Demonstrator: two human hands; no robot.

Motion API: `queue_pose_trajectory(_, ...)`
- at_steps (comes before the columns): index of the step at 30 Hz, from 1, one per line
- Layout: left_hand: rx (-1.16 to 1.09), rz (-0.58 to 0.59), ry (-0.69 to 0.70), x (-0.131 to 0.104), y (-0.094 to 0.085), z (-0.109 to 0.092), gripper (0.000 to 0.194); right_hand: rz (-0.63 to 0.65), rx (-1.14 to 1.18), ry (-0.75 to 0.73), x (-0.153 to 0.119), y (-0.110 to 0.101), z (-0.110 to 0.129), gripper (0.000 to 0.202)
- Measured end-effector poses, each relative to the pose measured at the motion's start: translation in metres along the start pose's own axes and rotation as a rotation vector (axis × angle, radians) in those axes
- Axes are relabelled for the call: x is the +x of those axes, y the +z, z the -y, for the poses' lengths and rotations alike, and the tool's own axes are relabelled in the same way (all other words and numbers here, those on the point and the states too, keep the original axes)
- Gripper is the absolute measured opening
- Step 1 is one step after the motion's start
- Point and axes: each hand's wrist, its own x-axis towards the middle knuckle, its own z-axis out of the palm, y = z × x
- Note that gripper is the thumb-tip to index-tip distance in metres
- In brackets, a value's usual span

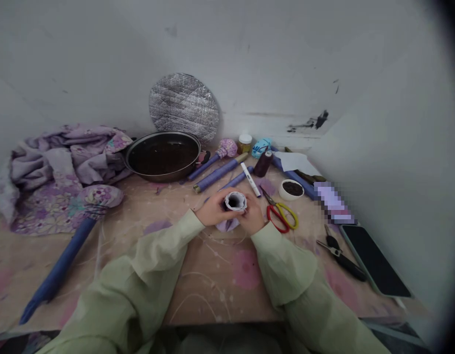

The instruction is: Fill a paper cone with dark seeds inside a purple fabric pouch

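Both hands are wrapped around a hollow pale tube (236, 201), which looks rolled from paper or cloth, with its dark open end facing up toward me. My left hand (215, 206) grips its left side, and my right hand (252, 214) closes on its right side. Below the hands a bit of lilac cloth (227, 225) shows; whether it is joined to the tube I cannot tell. Just beyond the right hand lie a white marker (251, 180) and scissors (281, 216) with red and yellow handles. Past the marker stands a dark thread spool (263, 164).
A dark pan (163, 172) sits at the back left beside crumpled floral cloth (46, 172). A cloth-headed stick (65, 265) lies at left; wrapped sticks (220, 173) lie behind my hands. At right are a small white bowl (291, 195), pliers (345, 263) and a phone (375, 260).
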Motion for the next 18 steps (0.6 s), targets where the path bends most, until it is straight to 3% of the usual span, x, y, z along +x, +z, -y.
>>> queue_pose_trajectory(9,-0.086,-0.115,-0.147,0.0023,0.0034,-0.0021,0.036,-0.077,-0.052,0.003,-0.0008,0.003,0.0072,0.015)
queue_pose_trajectory(13,-0.061,-0.07,-0.076,0.0024,0.0013,-0.0024,0.041,-0.076,-0.038,-0.011,-0.0047,0.0023,0.0049,0.02)
queue_pose_trajectory(18,-0.015,-0.008,0.021,0.0017,0.0001,-0.001,0.03,-0.05,-0.006,0.005,-0.0079,0.0026,0.0036,0.019)
